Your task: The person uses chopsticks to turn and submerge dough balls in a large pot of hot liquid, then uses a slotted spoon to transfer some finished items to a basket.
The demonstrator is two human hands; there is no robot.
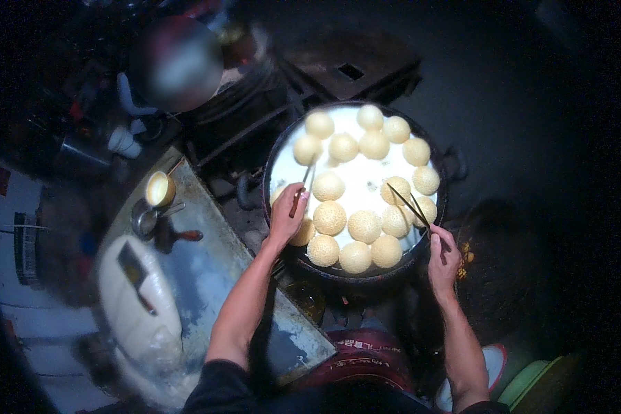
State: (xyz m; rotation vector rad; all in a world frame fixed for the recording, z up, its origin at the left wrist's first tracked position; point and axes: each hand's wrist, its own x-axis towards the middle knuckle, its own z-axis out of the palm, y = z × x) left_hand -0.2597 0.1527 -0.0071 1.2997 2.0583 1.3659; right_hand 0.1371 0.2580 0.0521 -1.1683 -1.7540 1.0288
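Observation:
Before me is a wide, dark round pan point(361, 278) with bright, glaring liquid in it. Many round, speckled golden dough balls point(364, 226) float there, several of them touching. At the pan's left side my left hand point(286, 215) grips a slim tool point(296, 203) with a reddish-brown handle. Its thin tip reaches toward a pale ball point(307, 150). My right hand point(444, 261), at the right rim, holds a pair of dark, thin chopsticks point(414, 211). Their tips spread apart over the balls on the right. Glare hides whether either tool touches a ball.
Left of the pan stands a worktable point(207, 279). On it are plastic-covered dough point(160, 290) with a flat blade point(132, 266), a yellowish bowl point(160, 189), a metal cup point(144, 220) and a wooden-handled tool point(189, 235). A green basin point(522, 383) sits lower right. Pan handles point(458, 163) jut outward.

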